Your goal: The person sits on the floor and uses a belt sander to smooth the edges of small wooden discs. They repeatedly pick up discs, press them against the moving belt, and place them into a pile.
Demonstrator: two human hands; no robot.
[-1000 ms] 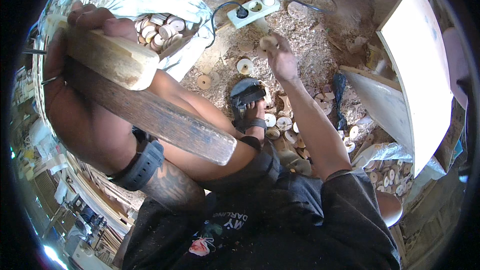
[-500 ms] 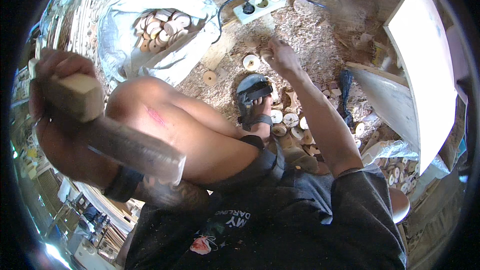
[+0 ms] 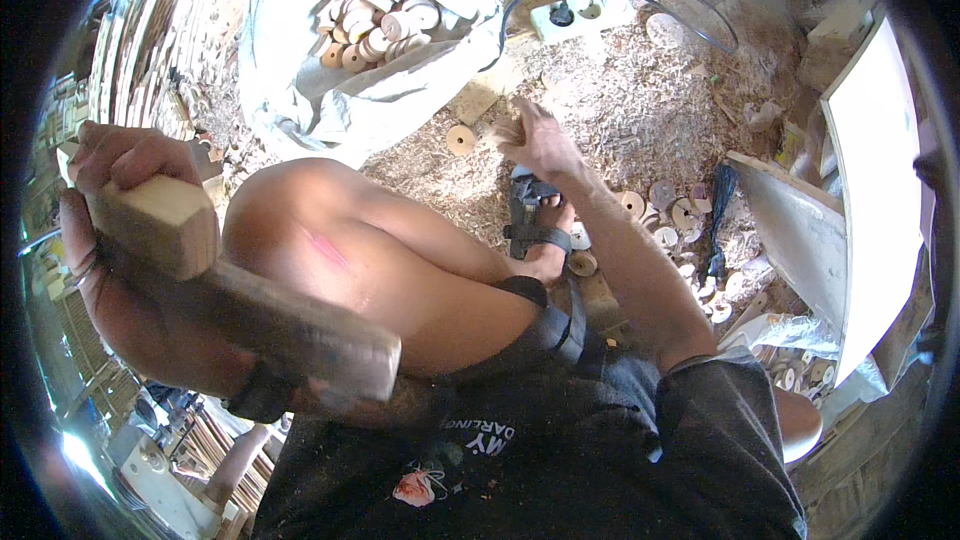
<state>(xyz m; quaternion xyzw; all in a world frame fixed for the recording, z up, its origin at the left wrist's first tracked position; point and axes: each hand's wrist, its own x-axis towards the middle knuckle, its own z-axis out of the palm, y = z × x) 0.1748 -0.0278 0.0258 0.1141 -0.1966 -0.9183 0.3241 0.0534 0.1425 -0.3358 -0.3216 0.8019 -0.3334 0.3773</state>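
My left hand (image 3: 130,165) is closed around a thick, pale wooden block (image 3: 165,225). From it a long wooden bar (image 3: 320,330) slants toward my lap, so the piece resembles a mallet; how the two join is not clear. My right hand (image 3: 540,145) is low over the shavings, beside my sandaled foot (image 3: 545,225). Its fingers are curled, and I cannot make out what they hold. A round wooden disc (image 3: 460,140) with a centre hole lies just left of it. More wooden discs (image 3: 665,195) are scattered to the right of my forearm.
A white sack (image 3: 285,90) holding a heap of wooden discs (image 3: 375,25) stands open at the far left. Behind my right hand a power strip (image 3: 580,18) and its dark cables lie on the floor. A large white panel (image 3: 880,170) leans at the right. Wood strips (image 3: 130,70) are stacked far left.
My right hand has moved left, closer to the lone disc, and a pale disc near it is no longer visible. My left hand keeps its hold on the wooden block. The whole view has shifted.
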